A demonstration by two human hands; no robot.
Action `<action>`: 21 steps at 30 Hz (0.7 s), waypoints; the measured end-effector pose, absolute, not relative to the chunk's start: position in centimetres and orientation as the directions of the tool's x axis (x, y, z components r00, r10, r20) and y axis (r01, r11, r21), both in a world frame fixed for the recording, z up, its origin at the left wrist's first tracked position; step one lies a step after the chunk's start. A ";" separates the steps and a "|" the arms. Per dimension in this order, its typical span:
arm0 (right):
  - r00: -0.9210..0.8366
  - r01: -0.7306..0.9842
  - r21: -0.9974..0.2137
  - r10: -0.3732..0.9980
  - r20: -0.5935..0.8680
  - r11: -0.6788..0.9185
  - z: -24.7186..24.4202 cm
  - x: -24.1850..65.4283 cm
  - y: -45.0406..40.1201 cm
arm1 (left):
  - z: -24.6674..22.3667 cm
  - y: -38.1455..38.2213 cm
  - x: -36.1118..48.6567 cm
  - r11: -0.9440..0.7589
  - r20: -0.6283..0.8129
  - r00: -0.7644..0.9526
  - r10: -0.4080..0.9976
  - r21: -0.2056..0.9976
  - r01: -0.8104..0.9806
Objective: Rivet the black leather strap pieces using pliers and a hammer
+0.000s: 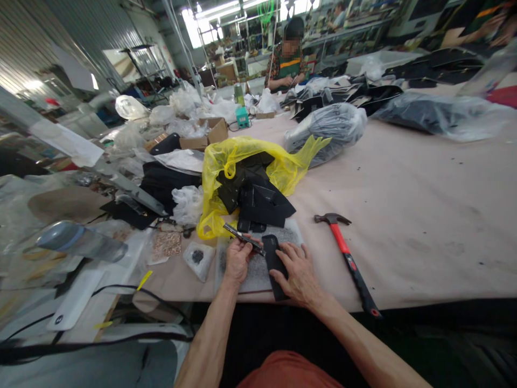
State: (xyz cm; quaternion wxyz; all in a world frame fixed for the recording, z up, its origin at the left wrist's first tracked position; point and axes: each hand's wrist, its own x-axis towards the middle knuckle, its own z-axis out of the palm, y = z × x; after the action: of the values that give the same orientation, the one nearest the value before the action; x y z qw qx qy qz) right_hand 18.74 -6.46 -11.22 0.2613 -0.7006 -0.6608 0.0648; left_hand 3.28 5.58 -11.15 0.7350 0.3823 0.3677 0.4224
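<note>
My left hand (239, 260) is closed around a slim dark metal tool (244, 238), which slants down to the right; its exact kind I cannot make out. Beside it, a black strip of material (273, 258) with a rounded top end lies on a pale, worn board (258, 281). My right hand (298, 270) rests on this strip, fingers stretched out and spread over its right side. Just beyond the board, several black cut pieces (264, 199) spill from a yellow plastic bag (212, 167). A claw hammer (343, 248) with a red and black handle lies to the right.
Left of the board are a small tray with dark bits (197, 256), a heap of small copper-coloured parts (166, 243) and a plastic bottle (83, 241). Plastic-wrapped bundles (329, 126) lie farther back. A person (288, 62) works across the table.
</note>
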 end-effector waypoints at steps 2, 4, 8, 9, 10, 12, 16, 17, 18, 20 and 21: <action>0.127 0.891 -0.453 0.961 0.246 -0.002 -10.9 19.0 -6.0 | -10.9 5.7 3.7 0.343 -0.227 0.344 0.911 0.880 -0.329; 0.138 0.890 -0.456 0.963 0.233 -0.017 -10.7 19.1 -5.6 | -10.6 6.0 4.1 0.317 -0.221 0.300 0.928 0.892 -0.324; 0.152 0.887 -0.459 0.964 0.216 -0.037 -10.7 19.2 -5.5 | -10.5 6.8 5.0 0.235 -0.180 0.193 0.964 0.921 -0.313; 0.153 0.888 -0.459 0.964 0.217 -0.038 -10.8 19.2 -5.5 | -10.6 7.1 5.2 0.223 -0.177 0.170 0.969 0.926 -0.305; 0.153 0.888 -0.458 0.964 0.219 -0.037 -10.9 19.2 -5.5 | -10.8 7.3 5.4 0.212 -0.174 0.150 0.973 0.932 -0.293; 0.148 0.890 -0.454 0.962 0.227 -0.030 -11.1 19.1 -5.6 | -11.1 7.6 5.9 0.178 -0.154 0.114 0.982 0.951 -0.252; 0.144 0.896 -0.442 0.961 0.236 -0.025 -11.2 18.9 -5.7 | -11.4 7.8 7.1 0.057 -0.053 0.048 0.997 0.994 -0.095; 0.146 0.899 -0.437 0.961 0.236 -0.029 -11.2 18.8 -5.7 | -11.4 7.8 7.4 0.025 -0.023 0.043 0.999 0.999 -0.037; 0.147 0.903 -0.429 0.961 0.235 -0.033 -11.2 18.7 -5.7 | -11.3 7.7 7.7 -0.005 0.004 0.047 0.999 1.000 0.025; 0.156 0.910 -0.411 0.959 0.234 -0.048 -11.2 18.6 -5.7 | -11.2 7.5 8.1 -0.059 0.047 0.084 0.995 0.988 0.143; 0.159 0.914 -0.401 0.959 0.233 -0.054 -11.3 18.5 -5.7 | -11.1 7.4 8.2 -0.082 0.064 0.100 0.993 0.978 0.191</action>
State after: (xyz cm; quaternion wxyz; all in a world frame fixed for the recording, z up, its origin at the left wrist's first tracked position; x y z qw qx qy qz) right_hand 18.51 -5.70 -11.27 0.2340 -0.7245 -0.6466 0.0483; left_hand 8.19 7.43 -11.05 0.4527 0.5873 0.5041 0.4428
